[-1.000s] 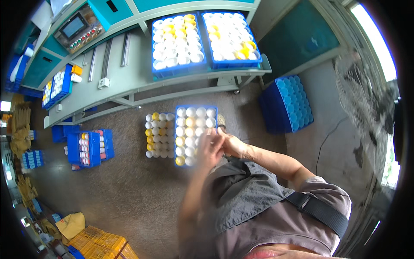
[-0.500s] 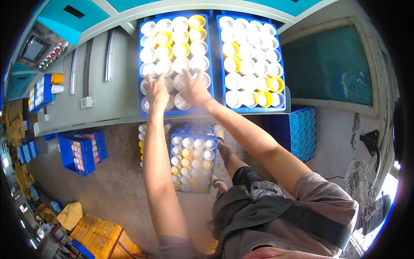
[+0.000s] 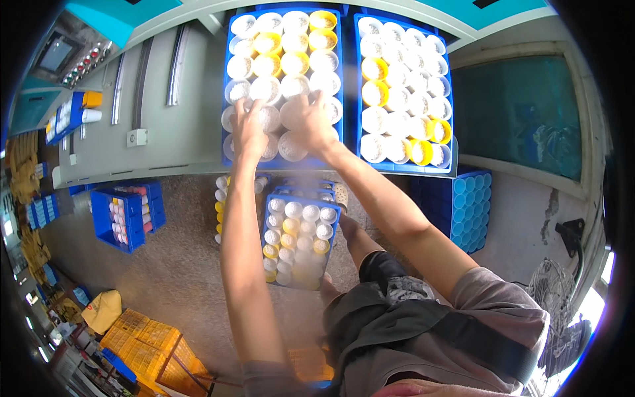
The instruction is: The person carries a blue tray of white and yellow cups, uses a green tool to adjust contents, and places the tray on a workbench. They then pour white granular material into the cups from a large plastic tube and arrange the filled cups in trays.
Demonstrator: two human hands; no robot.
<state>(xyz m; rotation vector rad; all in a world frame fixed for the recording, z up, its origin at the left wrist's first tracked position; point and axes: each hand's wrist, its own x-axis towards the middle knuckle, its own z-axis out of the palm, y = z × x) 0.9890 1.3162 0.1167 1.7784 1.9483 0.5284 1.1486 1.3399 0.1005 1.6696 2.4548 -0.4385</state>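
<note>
While left hand (image 3: 249,132) and right hand (image 3: 316,129) reach side by side among near rows of white and yellow round cups (image 3: 294,64), fingers (image 3: 256,112) look parted at rims; cannot tell whether either hand grips cup. Cups fill blue rectangular plastic crate (image 3: 340,49) on pale grey metal bench (image 3: 92,145). Just right: second blue cup-filled crate (image 3: 397,167). White granules (image 3: 292,147) visible in several cups. Lower, before bench edge: smaller-looking blue crate (image 3: 304,200), also holding cups.

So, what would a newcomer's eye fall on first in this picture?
Probably the bright white and yellow cups filling two blue crates on the grey bench, top centre. Next, perhaps, the left hand and right hand among cups in the left one. Orange crates stand out at lower left.
</note>
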